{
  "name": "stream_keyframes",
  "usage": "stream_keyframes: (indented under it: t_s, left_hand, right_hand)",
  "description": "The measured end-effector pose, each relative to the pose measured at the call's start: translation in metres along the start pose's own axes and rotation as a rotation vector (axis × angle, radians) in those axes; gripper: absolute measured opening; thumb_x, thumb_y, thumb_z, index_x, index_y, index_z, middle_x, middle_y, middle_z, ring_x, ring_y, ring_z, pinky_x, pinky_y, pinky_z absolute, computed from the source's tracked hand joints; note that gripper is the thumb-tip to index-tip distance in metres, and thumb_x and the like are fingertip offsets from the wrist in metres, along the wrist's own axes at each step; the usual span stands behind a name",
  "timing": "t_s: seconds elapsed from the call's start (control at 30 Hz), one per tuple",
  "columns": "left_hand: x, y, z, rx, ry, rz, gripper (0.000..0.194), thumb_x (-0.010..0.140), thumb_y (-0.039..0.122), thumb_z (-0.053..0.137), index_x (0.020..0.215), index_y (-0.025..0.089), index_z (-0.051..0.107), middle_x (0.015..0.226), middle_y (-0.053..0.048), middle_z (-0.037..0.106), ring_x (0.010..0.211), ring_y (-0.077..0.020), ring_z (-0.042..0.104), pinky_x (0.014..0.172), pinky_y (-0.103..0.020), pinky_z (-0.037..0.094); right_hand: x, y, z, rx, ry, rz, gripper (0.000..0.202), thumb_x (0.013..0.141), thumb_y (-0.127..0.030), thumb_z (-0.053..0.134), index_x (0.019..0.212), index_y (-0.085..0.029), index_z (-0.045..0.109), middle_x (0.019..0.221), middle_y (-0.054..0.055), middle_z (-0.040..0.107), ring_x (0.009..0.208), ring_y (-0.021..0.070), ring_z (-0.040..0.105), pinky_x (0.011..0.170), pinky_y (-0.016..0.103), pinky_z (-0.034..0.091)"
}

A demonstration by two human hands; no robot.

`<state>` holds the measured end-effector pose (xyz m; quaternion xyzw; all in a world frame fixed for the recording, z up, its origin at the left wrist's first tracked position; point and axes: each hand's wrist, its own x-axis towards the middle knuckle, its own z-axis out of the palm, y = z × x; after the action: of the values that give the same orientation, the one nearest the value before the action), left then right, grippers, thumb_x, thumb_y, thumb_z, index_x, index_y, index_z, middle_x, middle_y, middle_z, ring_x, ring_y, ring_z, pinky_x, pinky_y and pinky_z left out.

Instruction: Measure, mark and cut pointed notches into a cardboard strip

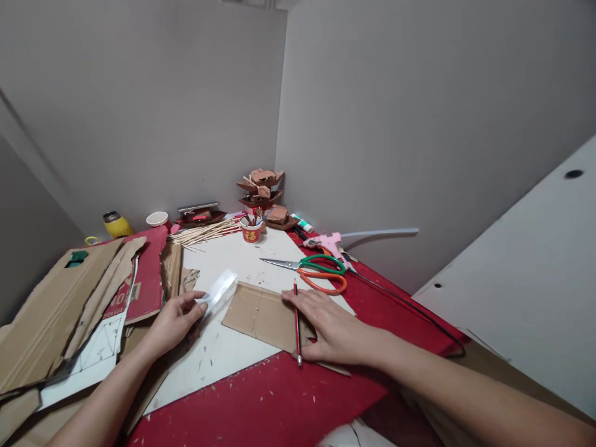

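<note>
My left hand (pixel 176 324) pinches the near end of a clear ruler (pixel 220 290) between thumb and fingers, and the ruler tilts up toward the sheet's middle. To its right, a flat brown cardboard piece (pixel 258 313) with pencil lines lies on the white sheet (pixel 223 354). My right hand (pixel 323 326) rests over the cardboard's right end, fingers at its far edge and thumb at its near edge. A dark red-and-black pencil (pixel 297 323) runs across that hand's fingertips, held against the cardboard. Part of the cardboard is hidden under the palm.
Scissors (pixel 321 265) with green and orange handles and a pink glue gun (pixel 326 243) lie beyond my right hand. Thin sticks (pixel 209 233), a red cup (pixel 251 231) and small brown model boats (pixel 261 189) stand at the back. Torn cardboard (pixel 56 310) is piled left.
</note>
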<state>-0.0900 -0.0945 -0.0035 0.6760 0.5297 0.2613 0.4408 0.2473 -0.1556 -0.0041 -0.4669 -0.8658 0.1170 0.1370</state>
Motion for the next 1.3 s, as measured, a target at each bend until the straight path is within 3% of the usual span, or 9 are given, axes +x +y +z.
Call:
stream_keyframes:
  t_s: [0.17, 0.3, 0.47, 0.53, 0.63, 0.73, 0.83, 0.97, 1.3]
  left_hand:
    - [-0.004, 0.007, -0.003, 0.106, 0.032, 0.027, 0.052, 0.085, 0.055, 0.059, 0.116, 0.015, 0.065, 0.09, -0.006, 0.069, 0.08, -0.021, 0.062, 0.072, -0.031, 0.047]
    - [-0.008, 0.012, -0.004, 0.161, 0.029, 0.04, 0.052, 0.086, 0.055, 0.059, 0.12, 0.016, 0.064, 0.113, -0.011, 0.069, 0.101, -0.026, 0.062, 0.089, -0.036, 0.046]
    - [-0.019, 0.024, 0.005, 0.257, -0.003, 0.034, 0.054, 0.084, 0.052, 0.063, 0.125, 0.016, 0.061, 0.097, -0.007, 0.07, 0.088, -0.0247, 0.064, 0.079, -0.035, 0.049]
    - [-0.026, 0.031, 0.015, 0.38, -0.015, 0.084, 0.051, 0.086, 0.049, 0.061, 0.126, 0.017, 0.059, 0.088, -0.005, 0.069, 0.08, -0.0228, 0.065, 0.073, -0.033, 0.051]
    - [-0.033, 0.044, 0.034, 0.527, -0.065, 0.234, 0.043, 0.091, 0.045, 0.059, 0.127, 0.022, 0.052, 0.096, -0.005, 0.072, 0.08, -0.0208, 0.068, 0.068, -0.03, 0.053]
    - [-0.035, 0.055, 0.051, 0.635, -0.107, 0.41, 0.03, 0.094, 0.04, 0.056, 0.119, 0.025, 0.05, 0.093, -0.004, 0.071, 0.076, -0.0196, 0.068, 0.064, -0.029, 0.053]
    - [-0.03, 0.062, 0.062, 0.736, -0.129, 0.543, 0.028, 0.096, 0.033, 0.055, 0.122, 0.024, 0.05, 0.1, -0.007, 0.069, 0.083, -0.0214, 0.068, 0.069, -0.032, 0.055]
    - [-0.022, 0.061, 0.068, 0.808, -0.154, 0.577, 0.035, 0.095, 0.026, 0.055, 0.13, 0.023, 0.051, 0.113, -0.011, 0.065, 0.095, -0.0239, 0.065, 0.077, -0.037, 0.056]
    - [-0.022, 0.042, 0.058, 0.775, -0.121, 0.572, 0.038, 0.095, 0.023, 0.056, 0.133, 0.019, 0.054, 0.11, -0.012, 0.064, 0.095, -0.0248, 0.061, 0.079, -0.042, 0.053]
  right_hand:
    - [0.007, 0.007, -0.005, 0.051, -0.098, -0.063, 0.089, 0.064, -0.026, 0.073, 0.145, -0.004, 0.042, 0.136, 0.026, 0.055, 0.127, 0.0392, 0.051, 0.11, 0.056, 0.035]
    - [0.007, 0.013, -0.021, 0.076, -0.241, -0.15, 0.093, 0.062, -0.023, 0.072, 0.148, -0.005, 0.041, 0.145, 0.027, 0.049, 0.137, 0.0412, 0.042, 0.114, 0.06, 0.029]
    - [-0.003, 0.024, -0.027, 0.12, -0.341, -0.178, 0.093, 0.062, -0.02, 0.068, 0.151, -0.009, 0.04, 0.154, 0.023, 0.041, 0.144, 0.0418, 0.034, 0.116, 0.065, 0.023]
    - [-0.01, 0.031, -0.025, 0.151, -0.333, -0.181, 0.093, 0.063, -0.02, 0.068, 0.151, -0.012, 0.04, 0.155, 0.022, 0.04, 0.144, 0.0414, 0.032, 0.116, 0.066, 0.021]
    - [-0.02, 0.042, -0.025, 0.206, -0.293, -0.174, 0.092, 0.063, -0.02, 0.071, 0.151, -0.014, 0.042, 0.153, 0.021, 0.043, 0.144, 0.0415, 0.032, 0.116, 0.067, 0.02]
    - [-0.022, 0.051, -0.032, 0.296, -0.219, -0.128, 0.087, 0.065, -0.019, 0.074, 0.147, -0.015, 0.046, 0.149, 0.02, 0.049, 0.142, 0.0383, 0.037, 0.116, 0.059, 0.03]
    - [-0.016, 0.059, -0.042, 0.384, -0.137, -0.047, 0.069, 0.076, -0.024, 0.072, 0.142, -0.016, 0.051, 0.143, 0.017, 0.055, 0.135, 0.033, 0.048, 0.11, 0.049, 0.043]
    - [-0.003, 0.061, -0.043, 0.433, -0.062, 0.014, 0.048, 0.089, -0.035, 0.062, 0.134, -0.018, 0.058, 0.134, 0.015, 0.063, 0.123, 0.0314, 0.059, 0.102, 0.047, 0.05]
    - [0.005, 0.05, -0.034, 0.368, 0.015, -0.07, 0.03, 0.09, -0.023, 0.058, 0.119, -0.016, 0.066, 0.111, 0.012, 0.074, 0.102, 0.0255, 0.07, 0.088, 0.037, 0.055]
